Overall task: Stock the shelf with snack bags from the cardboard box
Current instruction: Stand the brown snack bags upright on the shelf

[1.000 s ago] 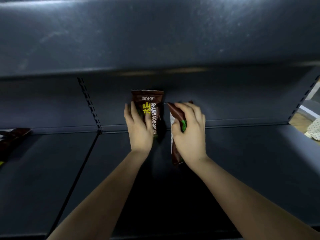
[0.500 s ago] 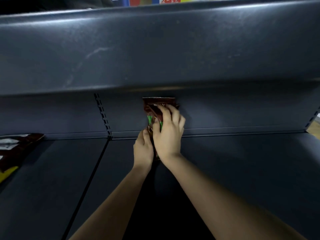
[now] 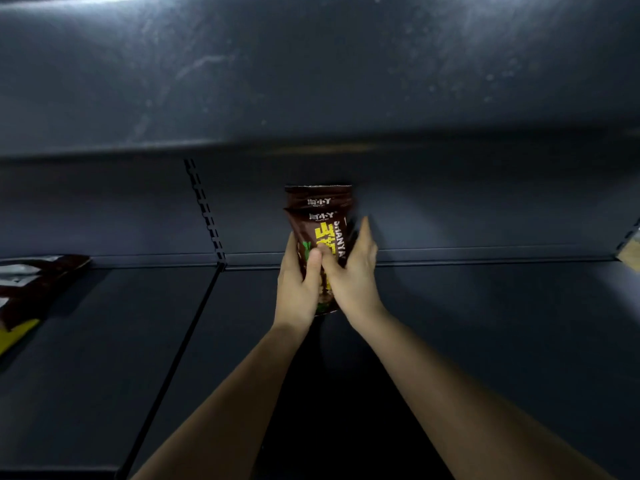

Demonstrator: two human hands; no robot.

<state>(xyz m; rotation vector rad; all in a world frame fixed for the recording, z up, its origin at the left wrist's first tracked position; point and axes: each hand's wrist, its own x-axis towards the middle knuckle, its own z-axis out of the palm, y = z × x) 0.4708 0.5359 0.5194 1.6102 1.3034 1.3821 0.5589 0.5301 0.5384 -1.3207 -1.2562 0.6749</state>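
Two dark brown snack bags with yellow lettering stand upright, one behind the other, at the back of the dark shelf (image 3: 485,341). The front bag (image 3: 323,233) sits slightly lower than the rear bag (image 3: 318,197), whose top strip shows above it. My left hand (image 3: 297,289) grips the front bag's left side with the thumb across its face. My right hand (image 3: 353,275) holds the right side, thumb on the front and fingers reaching up along the edge. The cardboard box is out of view.
More brown and yellow snack bags (image 3: 31,289) lie flat at the shelf's far left. A slotted upright (image 3: 204,209) and a seam divide the shelf bays. The upper shelf's underside (image 3: 311,81) hangs close overhead.
The two bags were apart, one in each hand. The right hand brought its bag in front of the other, and both hands now hold the pair together upright.
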